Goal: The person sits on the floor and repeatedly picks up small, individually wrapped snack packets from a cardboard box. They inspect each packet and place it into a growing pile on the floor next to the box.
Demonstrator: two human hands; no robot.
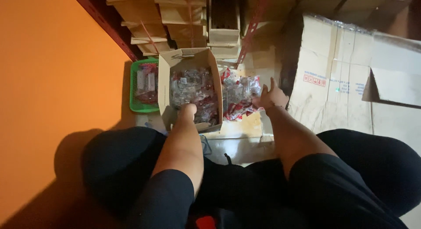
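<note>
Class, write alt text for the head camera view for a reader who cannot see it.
A seated person's left hand reaches into an open cardboard box of clear packets, while the right hand touches a pile of red-and-clear packets beside it. A green basket sits left.

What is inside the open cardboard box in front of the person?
The cardboard box holds many small clear plastic packets with some red parts. The left hand reaches into them, its fingers buried. The box's bottom and the lower packets are covered, so they cannot be seen.
</note>
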